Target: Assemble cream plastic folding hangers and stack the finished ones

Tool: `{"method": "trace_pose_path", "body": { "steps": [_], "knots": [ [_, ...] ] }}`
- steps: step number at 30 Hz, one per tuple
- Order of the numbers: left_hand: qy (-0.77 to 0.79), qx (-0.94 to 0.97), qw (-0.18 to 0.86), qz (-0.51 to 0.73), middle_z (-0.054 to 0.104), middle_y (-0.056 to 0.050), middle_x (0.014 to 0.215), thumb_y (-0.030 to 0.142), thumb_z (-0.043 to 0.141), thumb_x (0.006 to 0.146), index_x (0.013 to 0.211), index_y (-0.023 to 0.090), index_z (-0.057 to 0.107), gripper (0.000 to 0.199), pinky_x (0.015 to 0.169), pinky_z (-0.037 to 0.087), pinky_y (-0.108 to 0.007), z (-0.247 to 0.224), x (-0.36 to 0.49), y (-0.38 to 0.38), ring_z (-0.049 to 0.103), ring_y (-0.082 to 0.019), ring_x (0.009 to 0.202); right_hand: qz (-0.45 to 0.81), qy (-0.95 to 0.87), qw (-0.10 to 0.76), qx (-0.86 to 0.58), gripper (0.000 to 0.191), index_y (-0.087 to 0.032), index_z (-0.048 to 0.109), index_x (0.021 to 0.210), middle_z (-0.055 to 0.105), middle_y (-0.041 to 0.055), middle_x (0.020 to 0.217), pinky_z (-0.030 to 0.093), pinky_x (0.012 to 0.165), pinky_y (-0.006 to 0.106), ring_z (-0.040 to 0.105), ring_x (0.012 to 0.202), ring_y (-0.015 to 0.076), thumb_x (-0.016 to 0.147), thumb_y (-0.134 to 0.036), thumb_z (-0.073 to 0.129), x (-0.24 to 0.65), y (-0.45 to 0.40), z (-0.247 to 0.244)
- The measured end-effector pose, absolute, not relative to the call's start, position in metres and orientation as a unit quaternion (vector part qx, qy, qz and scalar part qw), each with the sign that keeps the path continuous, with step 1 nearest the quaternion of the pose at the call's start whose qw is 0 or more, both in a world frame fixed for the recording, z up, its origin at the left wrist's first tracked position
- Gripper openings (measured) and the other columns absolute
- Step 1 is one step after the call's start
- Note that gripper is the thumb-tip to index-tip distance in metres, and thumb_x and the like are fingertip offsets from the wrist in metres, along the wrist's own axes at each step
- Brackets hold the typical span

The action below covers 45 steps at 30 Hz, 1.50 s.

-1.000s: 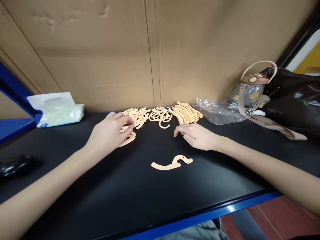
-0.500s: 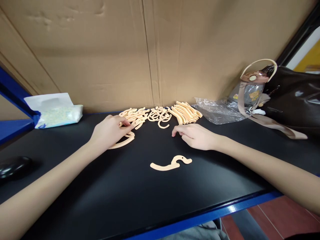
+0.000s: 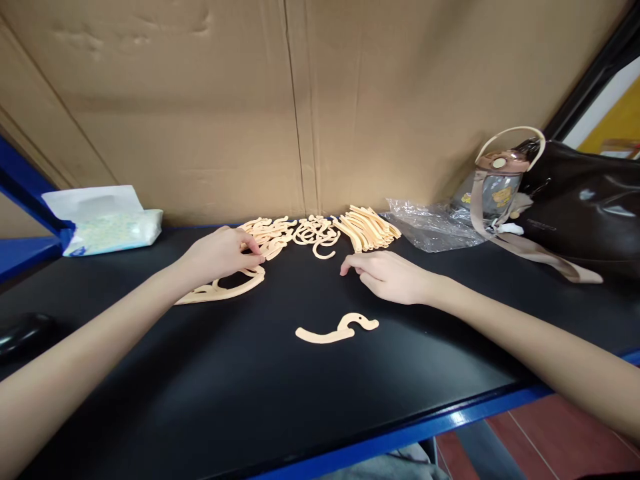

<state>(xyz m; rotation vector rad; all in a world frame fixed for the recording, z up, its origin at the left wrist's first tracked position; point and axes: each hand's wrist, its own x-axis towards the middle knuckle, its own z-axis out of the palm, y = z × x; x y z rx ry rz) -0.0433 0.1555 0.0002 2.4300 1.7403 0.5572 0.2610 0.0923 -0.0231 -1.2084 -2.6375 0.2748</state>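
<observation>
Curved pieces [image 3: 271, 231] lie heaped against the fingertips of the left hand [image 3: 214, 254], nearly pinched though I cannot tell whether gripping, while the right hand [image 3: 389, 276] is half-curled, apparently empty, and overlap could make one lifted piece drag its neighbours.

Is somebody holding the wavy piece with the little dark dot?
No, the wavy piece lies on the black tabletop, apart from both the left hand and the right hand.

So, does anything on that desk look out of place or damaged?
I see nothing spilled or broken. The crumpled clear plastic beside the long pale pieces looks a bit untidy, and the bottle strap trails loosely across the desk.
</observation>
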Motion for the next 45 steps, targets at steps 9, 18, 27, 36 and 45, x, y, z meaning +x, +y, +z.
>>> {"method": "trace_pose_path", "body": {
  "steps": [9, 18, 27, 36, 45],
  "knots": [
    [0.588, 0.794, -0.019, 0.152, 0.068, -0.003, 0.076, 0.033, 0.057, 0.07, 0.072, 0.026, 0.064, 0.01, 0.065, 0.039, -0.032, 0.0, -0.029, 0.142, 0.058, -0.029, 0.097, 0.087, -0.902, 0.122, -0.404, 0.035, -0.016, 0.059, 0.107, 0.06, 0.0049, 0.086, 0.039, 0.074, 0.031, 0.053, 0.075, 0.0171, 0.083, -0.007, 0.036, 0.262, 0.094, -0.026],
    [0.511, 0.835, 0.107, 0.176, 0.064, 0.001, 0.081, 0.039, 0.059, 0.071, 0.074, 0.025, 0.067, 0.017, 0.071, 0.042, -0.032, 0.002, -0.007, 0.098, 0.057, -0.021, 0.077, 0.096, -0.903, 0.129, -0.399, 0.025, -0.017, 0.055, 0.094, 0.058, 0.0044, 0.086, 0.037, 0.074, 0.03, 0.052, 0.078, 0.0174, 0.083, -0.008, 0.034, 0.264, 0.094, -0.025],
    [0.385, 0.899, 0.19, 0.088, 0.062, 0.003, 0.083, 0.019, 0.058, 0.072, 0.075, 0.023, 0.06, 0.006, 0.069, 0.041, -0.028, -0.008, 0.022, 0.049, 0.056, -0.016, 0.08, 0.081, -0.906, 0.125, -0.396, 0.016, -0.021, 0.036, 0.075, 0.046, 0.0005, 0.075, 0.032, 0.065, 0.028, 0.043, 0.068, 0.0147, 0.09, -0.017, 0.032, 0.263, 0.095, -0.027],
    [0.374, 0.904, 0.185, 0.091, 0.061, 0.001, 0.096, 0.038, 0.059, 0.086, 0.092, 0.025, 0.062, 0.015, 0.074, 0.045, -0.03, -0.006, 0.021, 0.051, 0.057, -0.018, 0.089, 0.07, -0.905, 0.112, -0.404, 0.015, -0.02, 0.036, 0.075, 0.046, 0.0005, 0.074, 0.03, 0.064, 0.028, 0.042, 0.067, 0.0145, 0.088, -0.014, 0.033, 0.261, 0.094, -0.029],
    [0.339, 0.935, -0.042, 0.094, 0.043, -0.011, 0.148, 0.04, 0.035, 0.1, 0.138, 0.014, 0.048, 0.048, 0.112, 0.03, -0.044, -0.026, 0.032, 0.095, 0.036, -0.028, 0.136, 0.067, -0.907, 0.106, -0.402, 0.016, -0.019, 0.043, 0.077, 0.05, 0.0013, 0.077, 0.032, 0.065, 0.027, 0.045, 0.069, 0.0144, 0.089, -0.012, 0.035, 0.259, 0.093, -0.028]
  ]
}}
